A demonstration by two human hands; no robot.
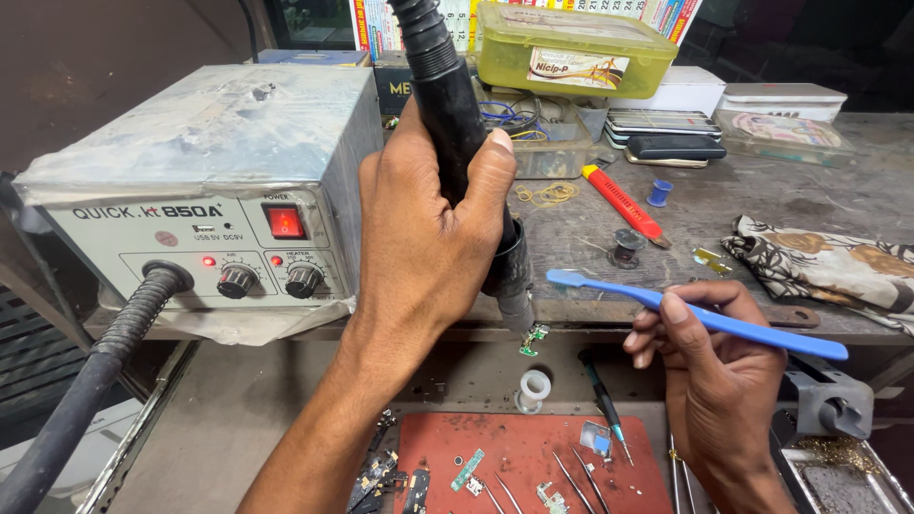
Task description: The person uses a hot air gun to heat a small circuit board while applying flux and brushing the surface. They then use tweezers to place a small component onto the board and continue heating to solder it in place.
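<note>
My left hand (419, 238) grips the black handle of a hot air tool (455, 114), nozzle pointing down at a small green circuit board (533, 339) at the bench's front edge. My right hand (709, 366) holds a blue toothbrush (705, 318) like a pen, its bristle end pointing left toward the nozzle. The tool's ribbed black hose (90, 381) runs from the grey hot air station (219, 181) on the left, whose red switch is lit.
A red mat (514, 447) below holds tweezers, small boards and parts. On the bench lie a red cutter knife (624, 202), rubber bands (547, 194), a patterned cloth (828, 266), a green lidded box (571, 48) and stacked phones (666, 128).
</note>
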